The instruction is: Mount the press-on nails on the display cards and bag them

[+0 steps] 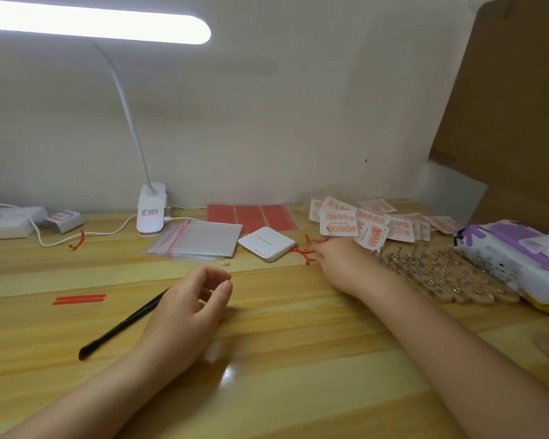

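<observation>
The stack of blank cards lies far of centre, just left of your right hand, whose fingers are blurred, so its grip is unclear; the bags sit further left. Your left hand rests near, loosely curled, holding nothing

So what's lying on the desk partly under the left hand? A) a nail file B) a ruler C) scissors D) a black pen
D: a slim black pen lies slanted on the wooden desk, its upper end hidden behind the left hand, whose fingers are loosely curled and hold nothing.
</observation>
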A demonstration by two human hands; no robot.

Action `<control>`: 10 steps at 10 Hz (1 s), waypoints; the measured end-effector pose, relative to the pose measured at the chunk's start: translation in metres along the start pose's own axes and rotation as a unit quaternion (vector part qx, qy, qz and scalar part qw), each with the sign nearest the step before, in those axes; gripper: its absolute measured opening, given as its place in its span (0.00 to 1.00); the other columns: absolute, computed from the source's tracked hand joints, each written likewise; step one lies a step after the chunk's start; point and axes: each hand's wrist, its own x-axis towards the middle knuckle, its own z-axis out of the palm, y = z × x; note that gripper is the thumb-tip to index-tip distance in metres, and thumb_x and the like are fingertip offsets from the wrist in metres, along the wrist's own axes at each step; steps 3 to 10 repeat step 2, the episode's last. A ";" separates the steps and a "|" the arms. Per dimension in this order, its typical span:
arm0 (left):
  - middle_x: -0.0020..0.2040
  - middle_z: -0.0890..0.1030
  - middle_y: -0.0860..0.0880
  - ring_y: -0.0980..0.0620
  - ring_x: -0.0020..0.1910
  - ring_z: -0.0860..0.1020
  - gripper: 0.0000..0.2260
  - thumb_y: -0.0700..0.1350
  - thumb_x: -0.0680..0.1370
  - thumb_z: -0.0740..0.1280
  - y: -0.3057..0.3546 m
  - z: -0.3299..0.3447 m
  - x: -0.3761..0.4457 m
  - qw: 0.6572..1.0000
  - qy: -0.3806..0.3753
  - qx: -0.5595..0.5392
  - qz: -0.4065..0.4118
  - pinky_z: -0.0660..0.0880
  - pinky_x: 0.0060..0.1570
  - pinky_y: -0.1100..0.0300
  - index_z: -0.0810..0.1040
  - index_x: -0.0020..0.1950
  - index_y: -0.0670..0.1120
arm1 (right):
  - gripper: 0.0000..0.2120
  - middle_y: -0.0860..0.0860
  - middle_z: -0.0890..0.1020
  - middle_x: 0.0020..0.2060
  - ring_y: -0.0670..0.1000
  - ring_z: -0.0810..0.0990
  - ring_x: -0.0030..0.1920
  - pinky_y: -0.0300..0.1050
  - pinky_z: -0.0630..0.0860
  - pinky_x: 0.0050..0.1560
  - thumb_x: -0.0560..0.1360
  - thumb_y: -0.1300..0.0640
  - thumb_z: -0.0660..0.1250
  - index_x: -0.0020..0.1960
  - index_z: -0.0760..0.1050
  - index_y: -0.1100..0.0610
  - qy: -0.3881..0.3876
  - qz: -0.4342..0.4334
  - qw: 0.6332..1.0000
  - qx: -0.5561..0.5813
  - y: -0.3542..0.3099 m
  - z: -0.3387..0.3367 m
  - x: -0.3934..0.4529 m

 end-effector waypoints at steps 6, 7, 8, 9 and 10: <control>0.46 0.81 0.58 0.64 0.47 0.77 0.04 0.49 0.79 0.65 0.000 0.002 0.000 1.000 0.008 -0.002 -0.007 0.73 0.45 0.67 0.75 0.51 0.58 | 0.07 0.51 0.74 0.50 0.54 0.73 0.53 0.47 0.73 0.49 0.76 0.53 0.67 0.48 0.77 0.57 0.163 0.031 0.986 -0.032 0.003 -0.005 -0.001; 0.46 0.81 0.58 0.64 0.47 0.77 0.04 0.49 0.79 0.65 0.000 0.002 0.000 1.000 0.008 -0.002 -0.007 0.73 0.45 0.67 0.75 0.51 0.58 | 0.07 0.51 0.74 0.50 0.54 0.73 0.53 0.47 0.73 0.49 0.76 0.53 0.67 0.48 0.77 0.57 0.163 0.031 0.986 -0.032 0.003 -0.005 -0.001; 0.46 0.81 0.58 0.64 0.47 0.77 0.04 0.49 0.79 0.65 0.000 0.002 0.000 1.000 0.008 -0.002 -0.007 0.73 0.45 0.67 0.75 0.51 0.58 | 0.07 0.51 0.74 0.50 0.54 0.73 0.53 0.47 0.73 0.49 0.76 0.53 0.67 0.48 0.77 0.57 0.163 0.031 0.986 -0.032 0.003 -0.005 -0.001; 0.46 0.81 0.58 0.64 0.47 0.77 0.04 0.49 0.79 0.65 0.000 0.002 0.000 1.000 0.008 -0.002 -0.007 0.73 0.45 0.67 0.75 0.51 0.58 | 0.07 0.51 0.74 0.50 0.54 0.73 0.53 0.47 0.73 0.49 0.76 0.53 0.67 0.48 0.77 0.57 0.163 0.031 0.986 -0.032 0.003 -0.005 -0.001; 0.46 0.81 0.58 0.64 0.47 0.77 0.04 0.49 0.79 0.65 0.000 0.002 0.000 1.000 0.008 -0.002 -0.007 0.73 0.45 0.67 0.75 0.51 0.58 | 0.07 0.51 0.74 0.50 0.54 0.73 0.53 0.47 0.73 0.49 0.76 0.53 0.67 0.48 0.77 0.57 0.163 0.031 0.986 -0.032 0.003 -0.005 -0.001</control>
